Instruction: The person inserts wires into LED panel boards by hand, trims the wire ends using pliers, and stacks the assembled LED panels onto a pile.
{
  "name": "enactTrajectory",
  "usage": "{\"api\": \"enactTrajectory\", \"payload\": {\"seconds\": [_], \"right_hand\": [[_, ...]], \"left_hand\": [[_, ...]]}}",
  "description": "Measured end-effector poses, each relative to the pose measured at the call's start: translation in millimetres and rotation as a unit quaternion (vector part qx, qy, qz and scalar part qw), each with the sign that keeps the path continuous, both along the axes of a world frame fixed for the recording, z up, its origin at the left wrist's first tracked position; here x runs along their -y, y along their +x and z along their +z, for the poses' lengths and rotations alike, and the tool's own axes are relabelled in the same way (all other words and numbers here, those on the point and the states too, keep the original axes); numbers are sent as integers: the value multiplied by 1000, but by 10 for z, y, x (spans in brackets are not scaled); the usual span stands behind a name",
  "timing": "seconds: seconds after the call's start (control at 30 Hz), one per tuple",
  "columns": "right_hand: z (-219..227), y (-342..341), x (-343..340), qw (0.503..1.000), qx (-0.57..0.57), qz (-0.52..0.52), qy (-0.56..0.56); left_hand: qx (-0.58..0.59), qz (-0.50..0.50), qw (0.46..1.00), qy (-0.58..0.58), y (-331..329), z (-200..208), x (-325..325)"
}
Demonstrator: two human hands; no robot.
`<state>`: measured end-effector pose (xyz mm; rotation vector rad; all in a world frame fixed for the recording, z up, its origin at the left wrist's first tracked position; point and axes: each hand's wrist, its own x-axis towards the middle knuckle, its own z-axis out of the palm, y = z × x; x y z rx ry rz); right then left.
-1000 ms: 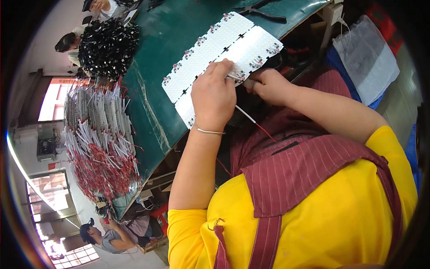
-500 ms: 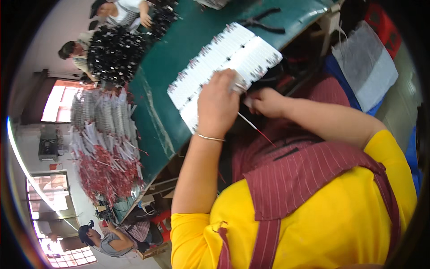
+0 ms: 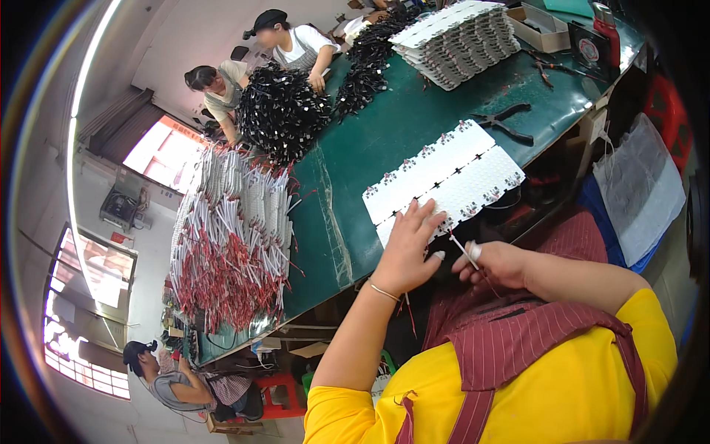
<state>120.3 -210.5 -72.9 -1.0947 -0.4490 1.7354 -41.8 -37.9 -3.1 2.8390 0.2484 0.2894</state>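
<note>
White panels (image 3: 436,181), joined in a sheet with small red-and-black parts along the edges, lie on the green table. My left hand (image 3: 409,248) rests on their near edge, its fingers spread and nothing gripped; its thumb has a white tip covering. A thin white-sleeved wire (image 3: 464,250) with a red end runs down from the panels' near edge. My right hand (image 3: 499,265) is just off the table edge, fingers curled around this wire, with a white wrap on its thumb. Another wire with a red end hangs below my left wrist.
Black-handled pliers (image 3: 506,122) lie beyond the panels. A stack of white panels (image 3: 458,44), an open box (image 3: 538,29) and a red bottle (image 3: 605,33) are farther back. Bundled white-and-red wires (image 3: 229,244) and a black cable heap (image 3: 285,111) lie left. Several people work nearby.
My view has shifted, so the table sits farther right. My left hand has spread its fingers on the panels; my right hand has come away from their edge, with the wire now at its fingers.
</note>
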Motion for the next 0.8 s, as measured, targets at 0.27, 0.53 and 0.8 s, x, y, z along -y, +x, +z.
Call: {"api": "enactTrajectory", "payload": {"seconds": [0.27, 0.53, 0.8], "right_hand": [[286, -219, 173, 854, 394, 191, 281], [161, -169, -373, 903, 372, 180, 119], [-13, 72, -624, 860, 490, 37, 139]], "left_hand": [[2, 6, 998, 67, 13, -43, 87], [19, 21, 998, 55, 46, -51, 110], [129, 107, 983, 74, 283, -9, 186]]}}
